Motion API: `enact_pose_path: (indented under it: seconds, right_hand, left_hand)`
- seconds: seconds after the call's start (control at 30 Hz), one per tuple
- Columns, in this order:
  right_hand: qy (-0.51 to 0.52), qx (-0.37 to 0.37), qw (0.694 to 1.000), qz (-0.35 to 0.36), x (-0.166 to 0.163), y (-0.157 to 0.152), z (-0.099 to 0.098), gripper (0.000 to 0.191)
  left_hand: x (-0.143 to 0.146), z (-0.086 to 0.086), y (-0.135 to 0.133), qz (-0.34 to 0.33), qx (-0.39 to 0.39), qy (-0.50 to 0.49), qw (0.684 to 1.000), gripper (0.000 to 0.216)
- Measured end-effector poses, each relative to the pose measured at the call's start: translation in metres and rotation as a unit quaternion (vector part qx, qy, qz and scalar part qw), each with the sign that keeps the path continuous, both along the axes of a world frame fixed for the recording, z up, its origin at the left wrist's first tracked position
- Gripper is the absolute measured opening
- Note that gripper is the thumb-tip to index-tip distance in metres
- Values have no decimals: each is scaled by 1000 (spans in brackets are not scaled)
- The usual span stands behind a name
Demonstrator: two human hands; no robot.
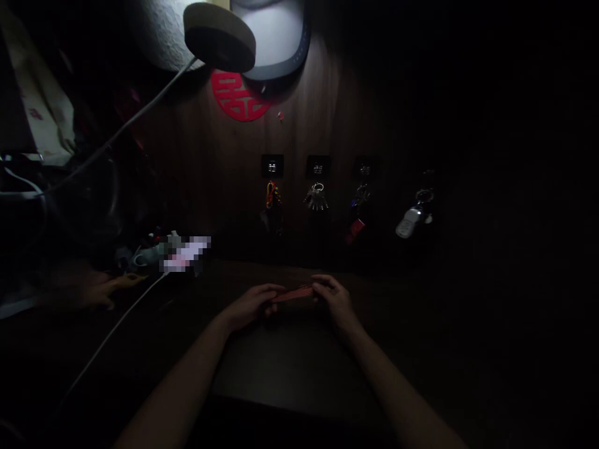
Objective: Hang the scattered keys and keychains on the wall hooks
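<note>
The scene is very dark. My left hand [253, 304] and my right hand [333, 298] both grip a thin flat reddish strip [294, 294], one hand at each end, fingers curled round it. They hold it just above a dark tabletop [290, 368], close to a dark wood-panelled wall. What the strip is I cannot make out.
Several key bunches hang on small wall hooks: one with a red-yellow cord [271, 194], a silver bunch [316, 197], one with a red tag [356, 226], one with a white fob [412, 219]. A lamp head [219, 34] and cable [116, 321] are at left, beside clutter [154, 252]. A red paper cut-out [238, 100] is on the wall.
</note>
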State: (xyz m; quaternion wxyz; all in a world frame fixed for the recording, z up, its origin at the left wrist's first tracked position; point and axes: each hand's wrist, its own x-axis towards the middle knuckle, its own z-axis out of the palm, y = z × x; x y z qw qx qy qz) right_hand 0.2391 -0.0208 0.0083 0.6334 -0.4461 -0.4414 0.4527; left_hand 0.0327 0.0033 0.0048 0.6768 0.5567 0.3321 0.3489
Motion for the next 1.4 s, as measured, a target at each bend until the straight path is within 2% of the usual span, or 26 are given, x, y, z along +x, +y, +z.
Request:
enact_pose_path:
  seconds: [0.1, 0.17, 0.27, 0.33, 0.4, 0.5, 0.6, 0.73, 1.0, 1.17, 1.3, 1.4]
  right_hand:
    - [57, -16, 998, 23, -1, -3, 2, 34]
    - [69, -17, 997, 40, -2, -4, 2, 34]
    - [55, -26, 996, 64, -4, -3, 0, 34]
    - [36, -34, 996, 78, -4, -2, -3, 34]
    - [17, -37, 995, 90, -5, 0, -7, 34]
    - [-9, -28, 994, 105, -6, 0, -10, 34]
    - [-43, -10, 991, 125, -8, -2, -9, 33]
    - [-94, 1, 984, 153, -9, -6, -7, 37]
    - [-225, 44, 968, 102, -9, -6, -5, 29]
    - [-280, 71, 947, 141, -17, -5, -10, 29]
    - [-281, 79, 945, 148, -19, -5, -11, 30]
    - [-292, 72, 940, 164, -19, -8, -8, 24]
  left_hand:
    - [3, 0, -2, 10, 46, 41, 998, 32]
    - [6, 0, -2, 58, 120, 74, 988, 31]
    - [10, 0, -2, 127, 256, 122, 951, 29]
    - [13, -1, -3, 150, 318, 146, 925, 26]
    - [16, -3, -6, 156, 368, 161, 902, 25]
    - [20, -6, -9, 132, 443, 164, 872, 31]
    - [23, -10, -9, 132, 489, 165, 846, 30]
    - [20, -12, -5, 155, 491, 188, 837, 14]
    - [18, -12, -5, 138, 430, 192, 872, 16]
    - [23, -8, -10, 156, 396, 174, 888, 19]
    - [27, -1, -15, 153, 349, 135, 915, 21]
    - [30, 7, -17, 152, 331, 115, 924, 21]
